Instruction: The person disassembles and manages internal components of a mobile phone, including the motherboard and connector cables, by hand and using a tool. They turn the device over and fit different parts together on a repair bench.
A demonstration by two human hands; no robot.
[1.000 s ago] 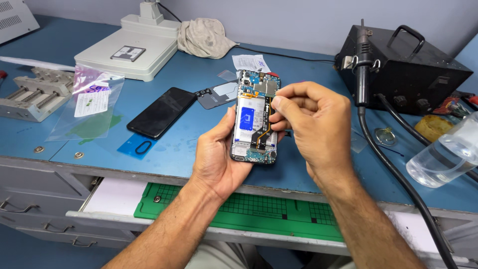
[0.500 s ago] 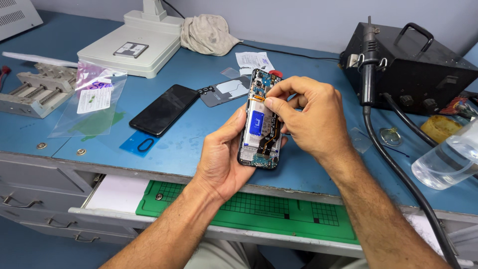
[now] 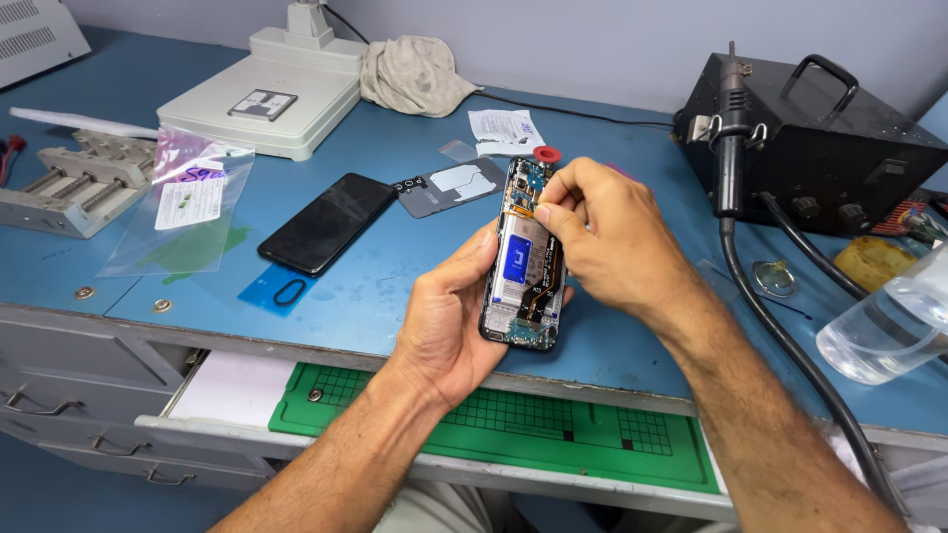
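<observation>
Grip first: left hand (image 3: 449,326) cradles an opened smartphone (image 3: 523,257) from below and from its left side, palm under the lower half, thumb along the left edge. Back cover off; battery with blue label, circuit boards and an orange flex cable exposed. Phone held upright and a little tilted, above the front edge of the blue workbench (image 3: 395,286), not resting on it.

Right hand (image 3: 607,242) comes in from the right, fingertips pinched together at the phone's upper right part, near the flex cable. Cannot tell whether anything small sits between those fingertips.

Just behind the phone's top: a red round cap (image 3: 546,154) on the bench. Left of it, a grey back cover plate (image 3: 449,186) lying flat, and beside that a black screen panel (image 3: 328,222), face up. Blue adhesive strip (image 3: 284,291) near the panel's lower end. Clear zip bag (image 3: 183,212) with paper labels further left, next to a metal clamp jig (image 3: 64,183).

Rear of bench: white heating plate unit (image 3: 262,104), crumpled beige cloth (image 3: 415,74). Right side: black hot-air rework station (image 3: 820,143), its handpiece (image 3: 733,138) hung on the front, hose trailing down. Clear plastic bottle (image 3: 889,326) lying at far right. Below the bench edge, an open drawer with a green cutting mat (image 3: 513,434).
</observation>
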